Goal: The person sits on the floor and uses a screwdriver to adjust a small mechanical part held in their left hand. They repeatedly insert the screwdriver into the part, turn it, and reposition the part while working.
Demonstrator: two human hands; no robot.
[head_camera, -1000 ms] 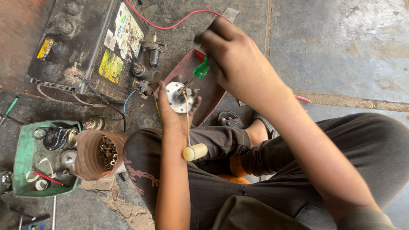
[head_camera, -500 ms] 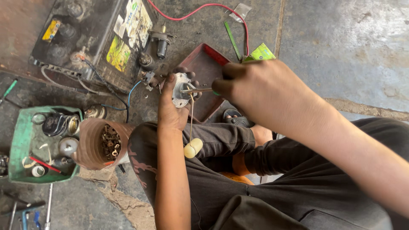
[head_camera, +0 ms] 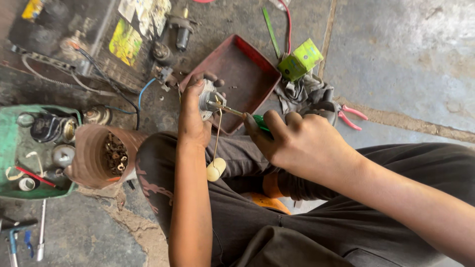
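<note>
Floor: bare grey concrete floor [head_camera: 405,54], cracked and stained, carrying everything in view; the person sits on it with knees bent.
Trousers: dark trousers [head_camera: 277,207] fill the lower middle and right, with a pale pattern on the left knee.
Battery: a black battery [head_camera: 54,29] with cables and a yellow label lies at the top left.
Red tray: a shallow rectangular red tray [head_camera: 242,69] lies on the floor just beyond the hands, tilted in the view.
Green tray: a green tray [head_camera: 7,143] at the left edge holds round metal parts and a red-handled tool.
Brown cup: a brown plastic cup [head_camera: 91,153] leans beside the left knee, with small nuts and washers inside.
Right hand: the right hand [head_camera: 302,143] has its grip clamped on a green-handled screwdriver [head_camera: 260,121], the shaft pointing left into the part.
Left hand: the left hand [head_camera: 193,116] has its grip wrapped around a small round metal part [head_camera: 208,101], held above the left knee at the near edge of the red tray.
Green box: a small green carton [head_camera: 299,59] lies beside a grey rag, just right of the red tray.
Pliers: pink-handled pliers [head_camera: 351,116] lie on the floor right of the rag.
Cord: a thin cord hangs from the metal part and ends in a cream knob [head_camera: 215,169] over the thigh.
</note>
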